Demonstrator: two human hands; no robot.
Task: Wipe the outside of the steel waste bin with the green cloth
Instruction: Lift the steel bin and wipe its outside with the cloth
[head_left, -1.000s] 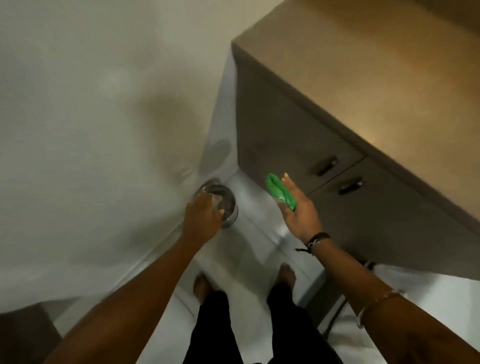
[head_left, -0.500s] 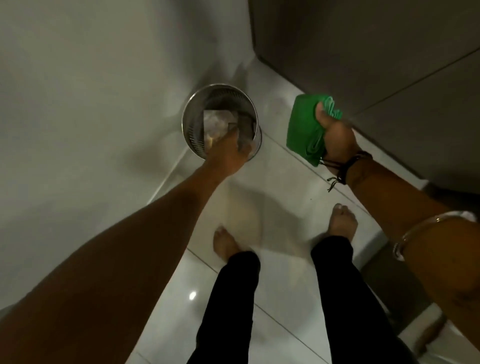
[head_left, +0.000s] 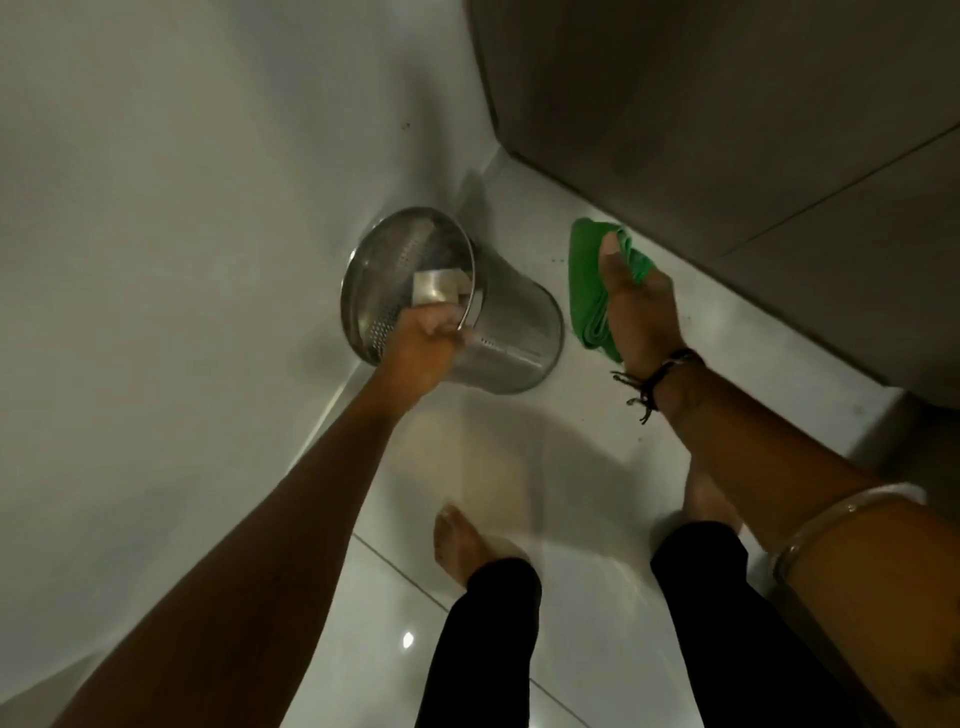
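Note:
The steel waste bin (head_left: 511, 317) is perforated and shiny, tilted with its mouth leaning toward the white wall on the left and its base on the floor. A pale scrap of paper lies inside it. My left hand (head_left: 423, 345) grips the near rim of the bin. My right hand (head_left: 641, 312) holds the folded green cloth (head_left: 587, 280) just right of the bin's side, a small gap away from the steel.
A white wall (head_left: 182, 234) rises on the left and a grey cabinet (head_left: 727, 130) stands at the upper right, with the bin in the corner between them. My bare feet and black trouser legs (head_left: 483, 639) stand on the glossy white floor tiles (head_left: 519, 467) below.
The bin has tipped from upright to leaning toward the wall under my left hand. My right hand has come lower and closer to the bin with the cloth.

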